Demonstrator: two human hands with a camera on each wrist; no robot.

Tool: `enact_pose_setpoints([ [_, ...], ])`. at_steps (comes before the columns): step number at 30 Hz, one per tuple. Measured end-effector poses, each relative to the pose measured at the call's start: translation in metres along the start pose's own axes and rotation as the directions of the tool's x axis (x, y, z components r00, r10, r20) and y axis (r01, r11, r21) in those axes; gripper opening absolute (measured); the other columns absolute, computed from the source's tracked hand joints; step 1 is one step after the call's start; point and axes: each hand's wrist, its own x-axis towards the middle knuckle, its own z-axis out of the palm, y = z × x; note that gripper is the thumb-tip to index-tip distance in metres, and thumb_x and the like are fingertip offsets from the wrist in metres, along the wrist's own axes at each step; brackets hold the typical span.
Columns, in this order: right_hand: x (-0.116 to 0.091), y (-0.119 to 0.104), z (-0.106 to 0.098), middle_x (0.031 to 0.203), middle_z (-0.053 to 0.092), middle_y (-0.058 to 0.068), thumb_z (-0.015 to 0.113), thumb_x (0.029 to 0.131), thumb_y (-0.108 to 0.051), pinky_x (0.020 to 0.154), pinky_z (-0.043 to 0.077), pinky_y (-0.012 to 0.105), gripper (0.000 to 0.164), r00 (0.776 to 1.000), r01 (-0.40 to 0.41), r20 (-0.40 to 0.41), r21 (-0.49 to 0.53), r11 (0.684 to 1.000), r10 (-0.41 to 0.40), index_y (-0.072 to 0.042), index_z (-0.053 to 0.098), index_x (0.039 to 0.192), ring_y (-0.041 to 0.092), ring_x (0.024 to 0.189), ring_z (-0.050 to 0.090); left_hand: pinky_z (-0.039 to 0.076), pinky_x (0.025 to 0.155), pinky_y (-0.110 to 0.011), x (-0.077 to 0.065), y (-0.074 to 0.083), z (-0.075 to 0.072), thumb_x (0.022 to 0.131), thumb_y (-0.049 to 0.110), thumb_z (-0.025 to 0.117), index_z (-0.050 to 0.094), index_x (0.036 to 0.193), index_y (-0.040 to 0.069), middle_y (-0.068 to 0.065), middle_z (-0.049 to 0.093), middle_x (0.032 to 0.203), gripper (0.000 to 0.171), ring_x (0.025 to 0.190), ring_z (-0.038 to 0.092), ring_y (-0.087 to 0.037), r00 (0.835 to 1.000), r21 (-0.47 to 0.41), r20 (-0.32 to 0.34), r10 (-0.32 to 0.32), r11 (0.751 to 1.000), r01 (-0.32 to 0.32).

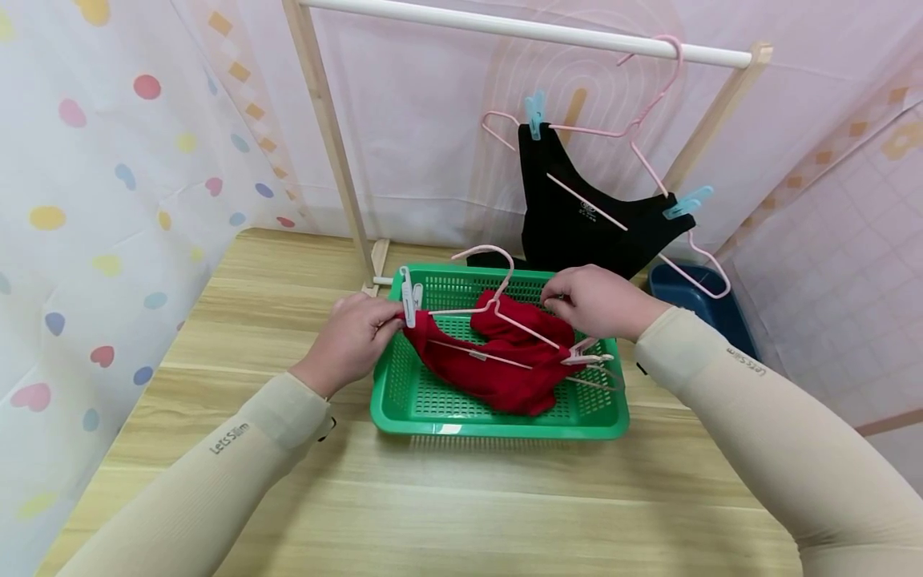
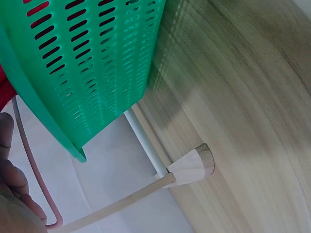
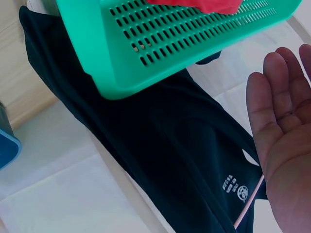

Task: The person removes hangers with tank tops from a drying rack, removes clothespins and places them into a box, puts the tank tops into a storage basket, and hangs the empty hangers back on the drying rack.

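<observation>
A red garment point(image 1: 497, 373), clipped to a pink clothes hanger point(image 1: 461, 309), lies in and over a green plastic basket point(image 1: 497, 431). At the garment's left strap, beside a white clothespin point(image 1: 409, 298), my left hand point(image 1: 353, 336) pinches the hanger's end together with the cloth. A pale pink clothespin point(image 1: 586, 353) sits on the right strap. Over the basket's right back part hovers my right hand point(image 1: 602, 303), holding nothing; its fingers point(image 3: 278, 90) look relaxed in the right wrist view. The left thumb is out of sight in the left wrist view.
A black top point(image 1: 577, 208) hangs behind the basket from a pink hanger on a white rail point(image 1: 534, 30), held by light blue clothespins point(image 1: 535, 112). A dark blue bin point(image 1: 692, 296) stands at the back right. Wooden posts point(image 1: 328, 120) carry the rail.
</observation>
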Motion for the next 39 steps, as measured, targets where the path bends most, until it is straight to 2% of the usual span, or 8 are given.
enact_pose_setpoints([
  [9, -0.006, -0.002, -0.006, 0.102, 0.074, 0.003, 0.063, 0.106, -0.021, 0.091, 0.058, 0.044, 0.019, 0.999, -0.045, -0.004, 0.02, 0.999, 0.045, -0.011, 0.079, 0.11, 0.019, 0.092, 0.066, 0.036, 0.091, -0.049, 0.004, 0.002, 0.002, 0.106, 0.016, 0.063, 0.078, 0.119, 0.018, -0.005, 0.08, 0.116, 0.02, 0.1, 0.06, -0.027, 1.0, -0.014, 0.0, -0.023, 1.0, 0.023],
  [17, -0.017, -0.004, -0.011, 0.1, 0.074, 0.002, 0.062, 0.107, -0.023, 0.089, 0.058, 0.044, 0.022, 0.999, -0.028, -0.022, 0.026, 0.999, 0.029, -0.01, 0.08, 0.109, 0.018, 0.092, 0.066, 0.037, 0.093, -0.051, 0.006, 0.005, 0.003, 0.106, 0.016, 0.062, 0.078, 0.118, 0.017, -0.006, 0.079, 0.118, 0.02, 0.105, 0.061, -0.03, 0.999, -0.01, -0.01, -0.034, 0.999, 0.034],
  [24, -0.026, -0.001, -0.014, 0.102, 0.074, 0.003, 0.066, 0.105, -0.028, 0.085, 0.058, 0.041, 0.021, 0.999, -0.023, -0.032, 0.012, 1.0, 0.023, -0.012, 0.079, 0.108, 0.019, 0.093, 0.066, 0.037, 0.097, -0.054, 0.007, 0.006, 0.004, 0.106, 0.016, 0.062, 0.077, 0.12, 0.013, -0.009, 0.078, 0.12, 0.02, 0.109, 0.062, -0.032, 0.999, -0.025, -0.014, -0.049, 0.998, 0.049],
  [32, -0.034, 0.0, -0.015, 0.107, 0.076, 0.005, 0.075, 0.099, -0.03, 0.082, 0.06, 0.04, 0.022, 0.999, -0.032, -0.021, -0.003, 0.999, 0.032, -0.01, 0.079, 0.108, 0.022, 0.095, 0.07, 0.037, 0.107, -0.063, 0.01, 0.006, 0.005, 0.106, 0.017, 0.062, 0.076, 0.116, 0.013, -0.008, 0.078, 0.118, 0.017, 0.111, 0.064, -0.033, 0.997, -0.03, -0.034, -0.074, 0.997, 0.073],
  [39, -0.038, 0.001, -0.015, 0.11, 0.075, 0.006, 0.079, 0.096, -0.025, 0.086, 0.06, 0.041, 0.026, 0.998, -0.054, 0.016, -0.011, 0.998, 0.054, -0.008, 0.078, 0.115, 0.019, 0.097, 0.072, 0.038, 0.101, -0.058, 0.01, 0.007, 0.006, 0.107, 0.018, 0.062, 0.075, 0.121, 0.013, -0.01, 0.078, 0.117, 0.02, 0.104, 0.059, -0.031, 0.994, -0.04, -0.055, -0.092, 0.995, 0.09],
])
